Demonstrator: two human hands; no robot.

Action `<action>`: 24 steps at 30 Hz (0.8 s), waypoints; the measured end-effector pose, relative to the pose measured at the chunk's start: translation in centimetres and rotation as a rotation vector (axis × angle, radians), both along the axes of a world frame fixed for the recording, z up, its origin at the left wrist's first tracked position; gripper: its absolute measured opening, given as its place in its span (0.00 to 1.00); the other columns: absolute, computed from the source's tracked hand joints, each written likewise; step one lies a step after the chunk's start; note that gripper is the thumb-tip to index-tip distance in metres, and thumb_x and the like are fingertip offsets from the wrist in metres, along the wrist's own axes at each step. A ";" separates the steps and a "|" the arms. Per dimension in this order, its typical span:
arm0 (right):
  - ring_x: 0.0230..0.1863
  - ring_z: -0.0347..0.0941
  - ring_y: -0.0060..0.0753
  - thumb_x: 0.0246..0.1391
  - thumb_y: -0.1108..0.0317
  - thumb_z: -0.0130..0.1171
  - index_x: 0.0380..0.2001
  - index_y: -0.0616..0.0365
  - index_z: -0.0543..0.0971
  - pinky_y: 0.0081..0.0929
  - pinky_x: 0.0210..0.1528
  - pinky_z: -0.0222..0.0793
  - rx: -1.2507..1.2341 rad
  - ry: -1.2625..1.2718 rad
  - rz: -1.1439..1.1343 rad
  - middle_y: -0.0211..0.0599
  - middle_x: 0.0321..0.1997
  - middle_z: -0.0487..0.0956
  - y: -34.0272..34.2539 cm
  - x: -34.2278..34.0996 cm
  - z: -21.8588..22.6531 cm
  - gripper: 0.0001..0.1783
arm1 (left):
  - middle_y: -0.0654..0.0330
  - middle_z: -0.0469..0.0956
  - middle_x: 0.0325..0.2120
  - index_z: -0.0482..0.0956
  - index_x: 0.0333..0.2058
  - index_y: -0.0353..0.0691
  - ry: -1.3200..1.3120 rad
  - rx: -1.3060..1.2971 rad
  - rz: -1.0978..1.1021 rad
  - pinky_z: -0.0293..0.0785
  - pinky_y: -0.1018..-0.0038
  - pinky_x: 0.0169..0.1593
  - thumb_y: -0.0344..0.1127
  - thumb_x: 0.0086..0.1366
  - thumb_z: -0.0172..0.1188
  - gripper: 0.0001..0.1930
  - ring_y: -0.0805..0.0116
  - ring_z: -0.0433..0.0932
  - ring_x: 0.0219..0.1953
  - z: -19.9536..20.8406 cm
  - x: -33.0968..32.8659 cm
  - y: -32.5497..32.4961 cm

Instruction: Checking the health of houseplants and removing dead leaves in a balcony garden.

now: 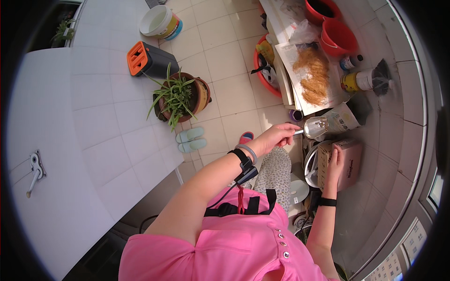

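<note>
My left hand (277, 136) is closed around the thin handle of a shiny metal scoop (316, 127), whose bowl points to the right. Beside that bowl leans a pale printed bag (341, 118), its mouth dark. My right hand (334, 165) grips the upper edge of a cardboard box (349, 164), with its thumb and fingers against the box's sides. What lies inside the box is hidden from this view. A white round rim (309, 165) shows just left of the box, partly covered by it.
Brown dried strands (313, 77) lie on newspaper (288, 56) at the right. Red buckets (338, 37) and bottles (349, 62) stand behind. A red basin (269, 86) is on the floor. Left are a potted plant (176, 96), an orange-and-grey box (152, 60), a paint bucket (161, 23) and slippers (191, 139).
</note>
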State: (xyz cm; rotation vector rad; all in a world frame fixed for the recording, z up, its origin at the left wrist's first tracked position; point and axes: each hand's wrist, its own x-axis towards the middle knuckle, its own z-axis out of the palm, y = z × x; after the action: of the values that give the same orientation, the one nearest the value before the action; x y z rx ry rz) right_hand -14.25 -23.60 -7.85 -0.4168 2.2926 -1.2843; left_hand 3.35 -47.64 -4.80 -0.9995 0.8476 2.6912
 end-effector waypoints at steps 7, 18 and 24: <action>0.54 0.67 0.37 0.61 0.65 0.48 0.44 0.63 0.75 0.28 0.57 0.60 0.092 -0.075 -0.030 0.43 0.51 0.72 3.6 9.8 -2.1 0.14 | 0.66 0.72 0.23 0.69 0.54 0.39 -0.059 0.025 0.048 0.61 0.84 0.31 0.34 0.68 0.46 0.17 0.80 0.66 0.25 -0.2 8.3 0.2; 0.50 0.71 0.32 0.60 0.71 0.45 0.46 0.61 0.75 0.24 0.53 0.63 0.118 -0.192 0.036 0.39 0.47 0.76 6.2 12.8 -3.7 0.14 | 0.60 0.71 0.25 0.64 0.55 0.33 -0.078 -0.005 0.342 0.63 0.81 0.33 0.32 0.67 0.47 0.19 0.75 0.66 0.26 -1.1 15.2 2.2; 0.54 0.68 0.26 0.60 0.73 0.46 0.50 0.63 0.72 0.21 0.58 0.58 -0.035 -0.520 0.060 0.35 0.50 0.75 3.9 13.8 -4.3 0.16 | 0.60 0.71 0.25 0.65 0.55 0.33 -0.049 -0.012 0.520 0.64 0.80 0.32 0.32 0.67 0.47 0.19 0.74 0.66 0.26 -2.1 18.7 4.5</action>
State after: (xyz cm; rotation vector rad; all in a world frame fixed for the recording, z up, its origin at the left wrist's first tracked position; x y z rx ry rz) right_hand -0.41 -19.71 -12.12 -0.1369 1.8106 -1.2304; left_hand 22.01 -43.14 -6.86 -1.4550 0.6661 3.0574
